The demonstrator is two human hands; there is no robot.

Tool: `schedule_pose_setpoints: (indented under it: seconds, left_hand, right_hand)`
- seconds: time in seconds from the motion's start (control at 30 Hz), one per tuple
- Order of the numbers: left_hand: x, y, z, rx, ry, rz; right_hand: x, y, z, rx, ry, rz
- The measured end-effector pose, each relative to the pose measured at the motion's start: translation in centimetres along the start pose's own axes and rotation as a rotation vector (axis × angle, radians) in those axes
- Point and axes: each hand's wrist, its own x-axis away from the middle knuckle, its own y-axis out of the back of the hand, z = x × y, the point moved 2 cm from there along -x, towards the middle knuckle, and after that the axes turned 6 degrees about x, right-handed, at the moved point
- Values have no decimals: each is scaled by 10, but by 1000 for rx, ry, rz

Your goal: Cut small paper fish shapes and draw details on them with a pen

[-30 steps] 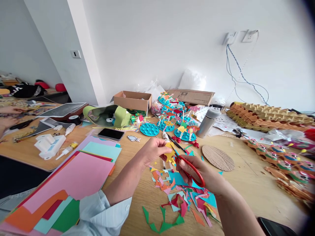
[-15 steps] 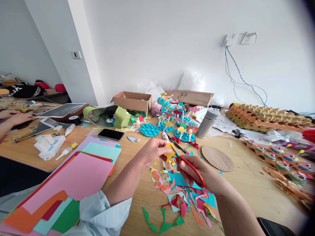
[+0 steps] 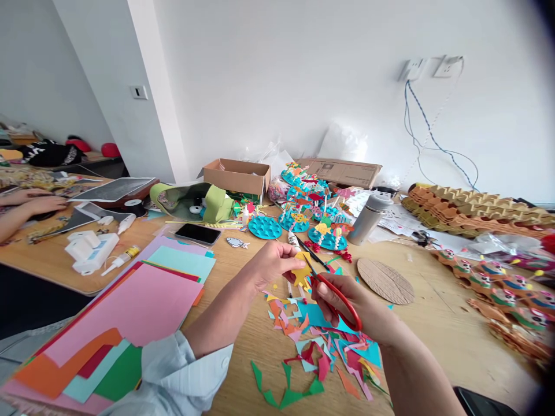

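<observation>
My left hand (image 3: 273, 264) pinches a small piece of yellow paper (image 3: 302, 271) at its left side. My right hand (image 3: 347, 300) is shut on red-handled scissors (image 3: 340, 301), whose blades reach up to the yellow paper and are partly hidden by my fingers. Below both hands, a loose heap of coloured paper scraps (image 3: 314, 341) lies on the wooden table (image 3: 451, 329). A small glue bottle (image 3: 293, 240) stands just beyond my left fingertips.
Stacked coloured card sheets (image 3: 125, 312) lie left of my arm, with a black phone (image 3: 198, 234) beyond. Teal paper-craft discs (image 3: 265, 227), a cardboard box (image 3: 236, 177), a steel bottle (image 3: 366, 218), a corrugated cardboard oval (image 3: 385, 281) and egg-carton crafts (image 3: 477, 211) crowd the table. A co-worker's hand (image 3: 43, 204) rests far left.
The whole view has shifted slightly as my head moved. My hands stay nearly in place on the yellow paper. The co-worker's hand at the left has moved further onto the table.
</observation>
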Motion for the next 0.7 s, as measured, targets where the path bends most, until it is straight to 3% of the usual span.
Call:
schedule_pose_setpoints:
  seconds: [0.53, 0.7]
  left_hand:
    - [2, 0, -1, 13, 29, 8]
    - [2, 2, -1, 20, 47, -42]
  right_hand:
    - [1, 1, -2, 28, -36, -7]
    - [-1, 0, -5, -3, -45, -20]
